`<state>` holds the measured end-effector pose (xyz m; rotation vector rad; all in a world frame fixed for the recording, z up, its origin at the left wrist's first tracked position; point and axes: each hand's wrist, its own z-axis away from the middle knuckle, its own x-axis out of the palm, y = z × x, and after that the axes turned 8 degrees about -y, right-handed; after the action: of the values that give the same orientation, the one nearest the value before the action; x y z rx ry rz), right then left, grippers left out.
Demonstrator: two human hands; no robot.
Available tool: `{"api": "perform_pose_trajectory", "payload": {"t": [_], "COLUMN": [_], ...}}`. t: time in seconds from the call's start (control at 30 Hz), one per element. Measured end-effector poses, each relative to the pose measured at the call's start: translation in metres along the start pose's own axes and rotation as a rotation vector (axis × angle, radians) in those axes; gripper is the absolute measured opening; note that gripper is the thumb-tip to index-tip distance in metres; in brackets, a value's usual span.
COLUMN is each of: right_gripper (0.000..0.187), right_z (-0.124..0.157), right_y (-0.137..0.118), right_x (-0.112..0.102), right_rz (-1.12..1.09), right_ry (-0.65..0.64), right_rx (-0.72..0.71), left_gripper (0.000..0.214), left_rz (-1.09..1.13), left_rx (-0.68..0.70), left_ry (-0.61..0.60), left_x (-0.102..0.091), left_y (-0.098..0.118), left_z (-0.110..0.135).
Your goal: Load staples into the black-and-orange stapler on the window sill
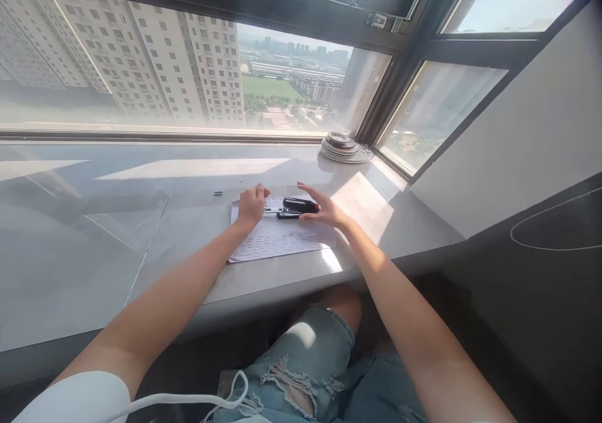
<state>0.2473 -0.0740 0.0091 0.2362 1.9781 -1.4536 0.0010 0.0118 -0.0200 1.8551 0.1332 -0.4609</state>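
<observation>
A black stapler (299,206) lies opened on a printed sheet of paper (277,239) on the grey windowsill. My right hand (323,210) cups the stapler's right side, fingers curved around it and touching it. My left hand (252,204) rests on the paper's upper left part, fingers curled down by the stapler's metal tray (271,210). Whether the left hand pinches anything is hidden.
A small dark piece (218,193) lies on the sill left of the paper. A stack of round discs (345,148) sits in the window corner. The sill (117,235) stretches wide to the left; a dark wall rises at the right. My knees in torn jeans are below the sill's edge.
</observation>
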Motion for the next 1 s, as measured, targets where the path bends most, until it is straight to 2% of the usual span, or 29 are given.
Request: {"api": "perform_pose_trajectory", "payload": {"t": [0.1, 0.2, 0.27, 0.33, 0.4, 0.53, 0.67, 0.87, 1.0], "right_gripper": [0.094, 0.088, 0.084, 0.078, 0.069, 0.049, 0.033, 0.025, 0.019], "right_z": [-0.029, -0.056, -0.067, -0.072, -0.071, -0.062, -0.055, -0.054, -0.054], "right_y": [-0.001, 0.001, 0.004, 0.009, 0.013, 0.016, 0.015, 0.014, 0.012], "right_x": [-0.019, -0.031, -0.034, -0.035, -0.033, -0.029, -0.031, -0.037, -0.036], "right_rz": [0.01, 0.036, 0.059, 0.062, 0.033, -0.054, -0.067, -0.151, -0.101], "right_ry": [-0.302, -0.597, -0.71, -0.755, -0.731, -0.598, -0.542, -0.307, -0.226], "right_rx": [-0.131, -0.162, -0.152, -0.144, -0.139, -0.137, -0.153, -0.078, -0.102], "left_gripper": [0.054, 0.051, 0.051, 0.051, 0.049, 0.042, 0.043, 0.041, 0.045], "left_rz": [-0.089, -0.153, -0.131, -0.082, -0.042, 0.03, 0.098, 0.241, 0.458], "left_rx": [0.055, 0.071, 0.059, 0.045, 0.048, 0.084, 0.106, 0.153, 0.061], "left_ry": [0.023, 0.018, 0.01, 0.016, 0.026, 0.04, 0.086, 0.111, 0.052], "left_x": [0.001, 0.001, 0.002, 0.002, 0.001, 0.001, -0.001, -0.002, -0.001], "left_y": [0.003, 0.004, 0.005, 0.005, 0.005, 0.006, 0.014, 0.024, 0.019], "left_z": [0.004, 0.006, 0.007, 0.006, 0.006, 0.009, 0.011, 0.011, 0.006]}}
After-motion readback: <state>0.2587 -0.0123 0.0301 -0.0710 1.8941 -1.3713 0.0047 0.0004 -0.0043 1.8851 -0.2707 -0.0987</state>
